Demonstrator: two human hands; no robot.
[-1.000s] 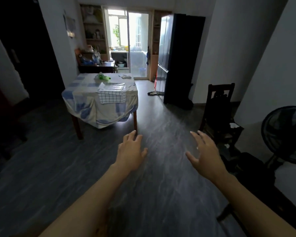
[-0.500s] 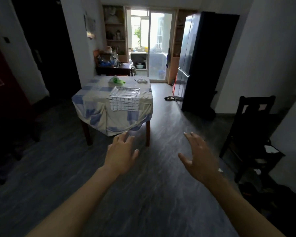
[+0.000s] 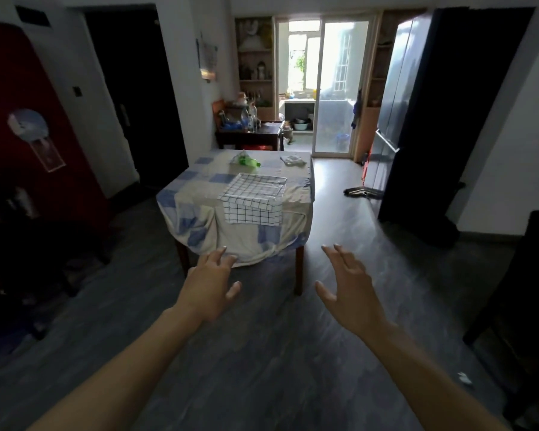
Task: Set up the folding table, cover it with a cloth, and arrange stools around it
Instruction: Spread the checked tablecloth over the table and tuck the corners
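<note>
before the covered table (image 3: 299,269), left hand (image 3: 210,290) and right hand (image 3: 350,293) empty, fingers spread, seemingly touching nothing

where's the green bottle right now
In the head view, the green bottle lies on its side at the far end of the covered table, beyond the checked cloth, left of the crumpled white cloth.

Both bare forearms reach forward from the bottom of the view. The left hand (image 3: 210,290) is empty, palm down, fingers loosely spread. The right hand (image 3: 350,293) is likewise empty, fingers splayed, thumb turned inward.
</note>
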